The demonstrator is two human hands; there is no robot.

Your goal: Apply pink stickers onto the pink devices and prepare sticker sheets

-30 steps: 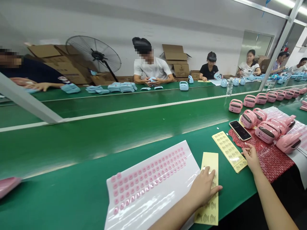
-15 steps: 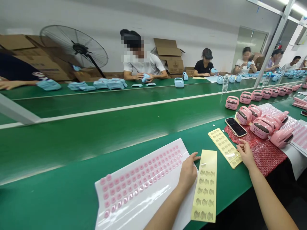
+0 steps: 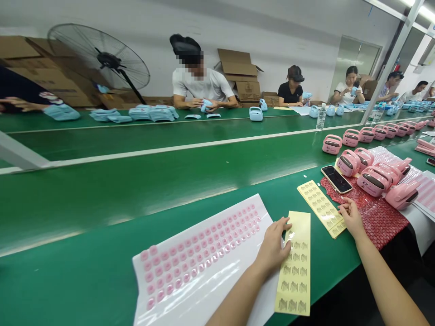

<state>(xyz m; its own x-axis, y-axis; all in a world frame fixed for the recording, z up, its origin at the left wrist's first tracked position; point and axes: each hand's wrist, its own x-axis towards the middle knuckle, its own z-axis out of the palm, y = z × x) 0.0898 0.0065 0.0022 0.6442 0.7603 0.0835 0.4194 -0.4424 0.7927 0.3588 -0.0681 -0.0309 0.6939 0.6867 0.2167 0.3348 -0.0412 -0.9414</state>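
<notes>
Green bench (image 3: 102, 190), workers opposite. Left hand (image 3: 273, 246) lies flat, fingers spread, pinning a yellow label sheet (image 3: 296, 271) beside the pink dot sheet (image 3: 204, 258). Right hand (image 3: 350, 216), at two o'clock, loosely fingers a second label strip (image 3: 321, 206). Phone (image 3: 335, 179) and pink devices (image 3: 372, 181) crowd beyond.

No text can be read with certainty. The yellow label sheet (image 3: 295, 267) beside the left hand (image 3: 273, 246) carries rows of small dark printed blocks – too small to read. The second yellow sheet (image 3: 321, 206) near the right hand (image 3: 350, 217) has the same kind of print, also not legible. The cardboard boxes (image 3: 248, 90) at the wall show faint marks – unreadable.
</notes>
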